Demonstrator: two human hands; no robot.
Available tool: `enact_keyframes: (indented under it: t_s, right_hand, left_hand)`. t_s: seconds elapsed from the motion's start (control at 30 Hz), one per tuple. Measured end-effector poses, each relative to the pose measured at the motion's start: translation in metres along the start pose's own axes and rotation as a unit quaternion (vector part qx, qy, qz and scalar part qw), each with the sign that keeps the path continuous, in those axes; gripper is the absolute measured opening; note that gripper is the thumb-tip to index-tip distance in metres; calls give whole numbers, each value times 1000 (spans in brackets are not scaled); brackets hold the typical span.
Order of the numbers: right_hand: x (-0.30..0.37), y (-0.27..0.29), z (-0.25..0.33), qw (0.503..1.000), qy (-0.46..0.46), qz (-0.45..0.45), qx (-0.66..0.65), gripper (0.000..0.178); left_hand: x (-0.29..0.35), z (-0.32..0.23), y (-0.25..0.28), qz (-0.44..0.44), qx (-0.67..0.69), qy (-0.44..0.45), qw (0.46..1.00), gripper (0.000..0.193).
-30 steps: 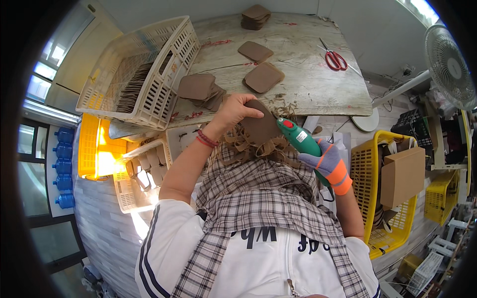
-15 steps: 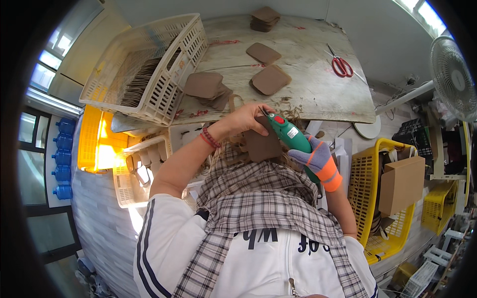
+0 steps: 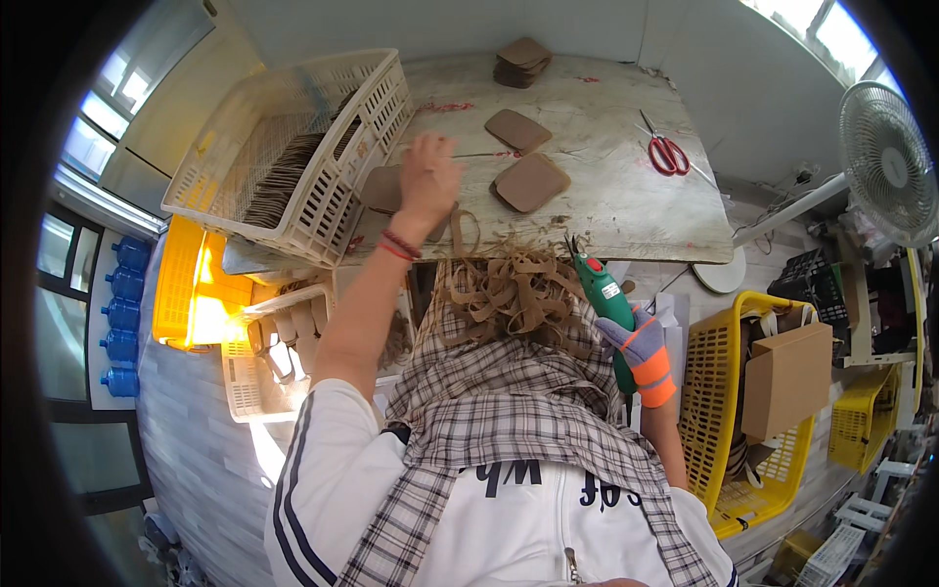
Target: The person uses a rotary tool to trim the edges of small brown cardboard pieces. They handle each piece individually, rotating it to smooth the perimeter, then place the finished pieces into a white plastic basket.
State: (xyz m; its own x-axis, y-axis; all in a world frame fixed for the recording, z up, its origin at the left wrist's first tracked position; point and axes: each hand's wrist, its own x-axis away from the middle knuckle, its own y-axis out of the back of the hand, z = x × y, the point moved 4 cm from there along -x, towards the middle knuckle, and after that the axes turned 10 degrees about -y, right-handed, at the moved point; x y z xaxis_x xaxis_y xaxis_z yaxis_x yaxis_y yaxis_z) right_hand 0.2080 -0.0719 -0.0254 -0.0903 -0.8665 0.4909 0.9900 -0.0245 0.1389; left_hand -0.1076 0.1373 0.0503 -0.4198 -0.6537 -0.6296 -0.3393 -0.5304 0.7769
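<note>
My bare left hand, with red bands at the wrist, reaches over the table's front left. Below and beside it lies a pile of brown rounded-corner pieces, partly covered by the hand. Motion smears its fingers, so I cannot tell whether they hold anything. In a grey and orange glove, my right hand is closed round a green electric cutter with a red button. Its dark blades point away from me, beside a heap of brown trimmed strips on my plaid apron.
Stacked brown pieces and red-handled scissors lie on the worn table. A white crate holding brown pieces stands at left. Yellow baskets and a fan are on the right.
My left hand has left my lap and moved forward and left to the pile. The brown piece it held is no longer visible there. The cutter stays in my right hand, moved slightly right.
</note>
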Motion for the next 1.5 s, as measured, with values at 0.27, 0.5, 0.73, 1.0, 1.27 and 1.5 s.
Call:
enact_keyframes:
  t_s: [0.27,0.5,0.73,1.0,1.27,1.5]
  right_hand:
    - [-4,6,-18,998,16,-42,41,45]
    - [-9,4,-14,1000,4,-27,-15,41]
    - [-8,2,7,995,14,-32,-97,42]
    - [-4,-5,33,995,27,-47,-83,43]
    - [5,-11,46,994,32,-44,-94,39]
    - [15,-10,62,992,30,-59,-106,36]
  left_hand:
    - [10,-64,-102,71,94,125,985,39]
    - [12,-81,-90,55,184,209,959,43]
    - [21,-108,-93,-112,745,425,501,39]
    - [14,-135,-82,-235,849,407,242,34]
    - [13,-153,-71,-229,854,405,230,37]
    - [21,-167,-65,-175,863,397,257,36]
